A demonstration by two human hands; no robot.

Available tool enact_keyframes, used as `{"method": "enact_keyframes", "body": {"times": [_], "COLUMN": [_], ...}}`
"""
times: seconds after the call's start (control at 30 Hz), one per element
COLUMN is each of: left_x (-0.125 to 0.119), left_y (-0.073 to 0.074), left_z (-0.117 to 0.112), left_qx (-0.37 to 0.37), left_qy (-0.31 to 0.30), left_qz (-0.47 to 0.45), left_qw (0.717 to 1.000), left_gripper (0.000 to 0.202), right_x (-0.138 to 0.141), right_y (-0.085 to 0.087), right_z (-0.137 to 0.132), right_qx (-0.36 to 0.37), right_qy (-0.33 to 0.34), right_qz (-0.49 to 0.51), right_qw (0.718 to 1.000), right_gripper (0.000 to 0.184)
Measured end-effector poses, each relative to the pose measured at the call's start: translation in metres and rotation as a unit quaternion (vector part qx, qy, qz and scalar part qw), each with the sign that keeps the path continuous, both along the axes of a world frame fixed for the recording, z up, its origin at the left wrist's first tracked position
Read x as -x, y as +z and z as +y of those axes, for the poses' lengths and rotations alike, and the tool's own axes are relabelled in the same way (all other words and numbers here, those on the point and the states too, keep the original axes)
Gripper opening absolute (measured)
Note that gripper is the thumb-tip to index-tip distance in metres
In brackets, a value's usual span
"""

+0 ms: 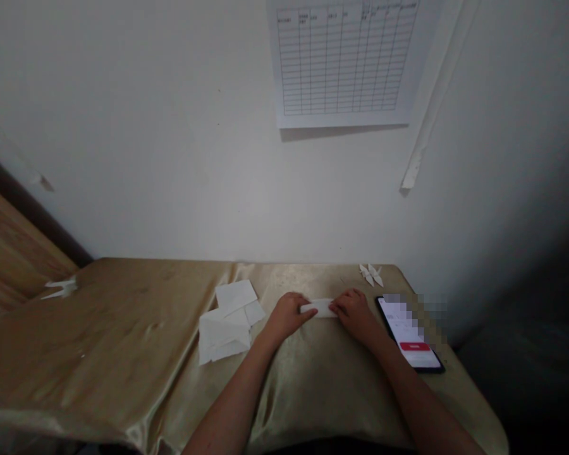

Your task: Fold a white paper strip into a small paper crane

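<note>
A folded strip of white paper (321,308) lies on the cloth-covered table between my hands. My left hand (289,313) grips its left end, thumb on top. At the right end, my right hand (353,311) has its fingers closed on the same paper. Left of my left hand lies a loose pile of white paper squares (225,332), some overlapping. Beyond my right hand, near the back edge, sit small folded paper cranes (370,274) side by side.
A phone (410,335) with a lit screen lies at the table's right edge. The gold cloth (123,341) has creases and folds. A printed table sheet (344,63) hangs on the wall behind. White scraps (61,287) lie at the far left, by a wooden panel (19,246).
</note>
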State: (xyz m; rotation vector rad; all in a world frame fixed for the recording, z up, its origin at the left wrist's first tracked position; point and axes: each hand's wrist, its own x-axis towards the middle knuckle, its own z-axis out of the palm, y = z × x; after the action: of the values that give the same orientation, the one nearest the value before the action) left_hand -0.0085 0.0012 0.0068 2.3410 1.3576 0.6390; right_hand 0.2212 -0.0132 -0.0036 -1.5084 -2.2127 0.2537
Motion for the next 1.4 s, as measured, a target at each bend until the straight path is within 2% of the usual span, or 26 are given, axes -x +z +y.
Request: {"method": "enact_keyframes", "body": {"times": [0.4,0.67,0.93,1.17,1.4], "left_x": [-0.008,-0.008,-0.005,0.002,0.003], "left_y": [-0.003,-0.009,-0.015,-0.009,-0.005], "left_z": [-0.001,-0.001,0.005,0.002,-0.001], "left_qx": [0.003,-0.011,-0.055,-0.044,-0.070], "left_qy": [0.029,0.030,0.054,0.032,0.015], "left_qz": [0.027,0.013,0.056,0.062,0.094], "left_qw": [0.999,0.999,0.995,0.997,0.993], "left_gripper": [0.024,0.024,0.024,0.029,0.034], "right_x": [0.009,0.011,0.012,0.017,0.019], "right_y": [-0.010,-0.002,-0.003,-0.004,-0.001], "right_z": [-0.002,-0.006,-0.005,-0.007,-0.008], "right_qx": [-0.014,-0.010,-0.031,-0.055,-0.056], "right_qy": [-0.030,-0.037,-0.050,-0.074,-0.084], "right_qz": [-0.032,-0.032,-0.033,-0.042,-0.034], "right_qw": [0.999,0.999,0.998,0.995,0.994], "right_gripper": [0.026,0.025,0.023,0.023,0.025]}}
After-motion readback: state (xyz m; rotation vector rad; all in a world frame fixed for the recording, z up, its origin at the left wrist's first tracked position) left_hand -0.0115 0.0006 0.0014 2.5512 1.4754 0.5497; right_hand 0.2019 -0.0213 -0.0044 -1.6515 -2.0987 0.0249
